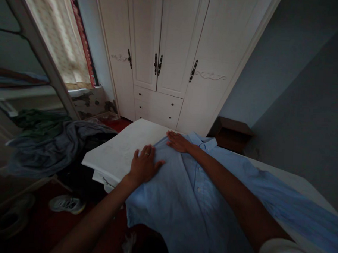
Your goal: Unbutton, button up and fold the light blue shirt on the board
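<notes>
A light blue button-up shirt lies spread over a white padded board, its collar toward the far end. My left hand rests flat on the shirt's shoulder edge, fingers stretched out, a ring on one finger. My right hand lies flat, fingers extended, on the shirt beside the collar. Neither hand grips the cloth.
A white wardrobe with dark handles and drawers stands ahead. A heap of grey and green clothes lies at the left. A white shoe sits on the red floor. A brown box is beside the wardrobe; a curtained window is upper left.
</notes>
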Available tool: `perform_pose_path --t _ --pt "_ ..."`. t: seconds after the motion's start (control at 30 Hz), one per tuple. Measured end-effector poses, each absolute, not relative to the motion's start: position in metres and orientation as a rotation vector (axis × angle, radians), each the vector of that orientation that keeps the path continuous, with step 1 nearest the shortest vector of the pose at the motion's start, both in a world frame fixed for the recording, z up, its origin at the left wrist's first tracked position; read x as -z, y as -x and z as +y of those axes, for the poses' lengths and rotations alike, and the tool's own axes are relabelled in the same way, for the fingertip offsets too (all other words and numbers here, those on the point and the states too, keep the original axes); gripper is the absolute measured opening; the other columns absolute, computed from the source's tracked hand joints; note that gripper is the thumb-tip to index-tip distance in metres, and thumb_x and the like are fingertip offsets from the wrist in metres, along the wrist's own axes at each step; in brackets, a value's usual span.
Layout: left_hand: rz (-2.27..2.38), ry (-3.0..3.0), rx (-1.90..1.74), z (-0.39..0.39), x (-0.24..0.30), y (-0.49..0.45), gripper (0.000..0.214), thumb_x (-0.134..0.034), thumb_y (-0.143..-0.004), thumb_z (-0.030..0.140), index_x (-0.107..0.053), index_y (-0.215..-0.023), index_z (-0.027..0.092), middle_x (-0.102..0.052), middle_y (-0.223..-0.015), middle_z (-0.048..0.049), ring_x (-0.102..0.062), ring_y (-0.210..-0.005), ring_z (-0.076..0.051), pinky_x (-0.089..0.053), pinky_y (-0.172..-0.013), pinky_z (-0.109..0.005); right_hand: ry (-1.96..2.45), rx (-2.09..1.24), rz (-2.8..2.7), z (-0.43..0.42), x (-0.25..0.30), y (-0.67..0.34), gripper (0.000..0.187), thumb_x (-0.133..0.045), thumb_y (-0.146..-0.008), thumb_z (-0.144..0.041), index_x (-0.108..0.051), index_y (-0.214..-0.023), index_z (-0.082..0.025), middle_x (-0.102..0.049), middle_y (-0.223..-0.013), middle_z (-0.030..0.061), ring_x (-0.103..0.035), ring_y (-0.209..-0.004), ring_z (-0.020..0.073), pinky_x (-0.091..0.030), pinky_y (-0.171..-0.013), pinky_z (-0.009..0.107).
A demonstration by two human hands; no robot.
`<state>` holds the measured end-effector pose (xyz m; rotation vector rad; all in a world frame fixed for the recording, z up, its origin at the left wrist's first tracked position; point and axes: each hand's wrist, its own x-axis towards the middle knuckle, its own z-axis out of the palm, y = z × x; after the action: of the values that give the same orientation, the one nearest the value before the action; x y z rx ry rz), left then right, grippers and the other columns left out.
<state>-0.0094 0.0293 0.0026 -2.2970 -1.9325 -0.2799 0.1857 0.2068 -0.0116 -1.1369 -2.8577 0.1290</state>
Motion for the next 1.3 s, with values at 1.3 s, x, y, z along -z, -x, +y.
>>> perform_pose_path --t 1.3 --pt "-1.901 2.335 0.221 0.03 -0.003 0.017 0.074 -0.024 -0.094 0.059 -0.037 -0.144 0.007 -0.038 -0.15 -0.0194 -0.032 -0.141 -0.031 -0.024 -0.113 -0.054 1.706 -0.136 -2.372 0.205 0.002 -0.269 0.072 -0.017 -0.097 -0.058 -0.024 -0.151 -0.011 -0.03 -0.155 0.0167 -0.026 -0.144 0.0264 -0.024 -0.115 0.044"
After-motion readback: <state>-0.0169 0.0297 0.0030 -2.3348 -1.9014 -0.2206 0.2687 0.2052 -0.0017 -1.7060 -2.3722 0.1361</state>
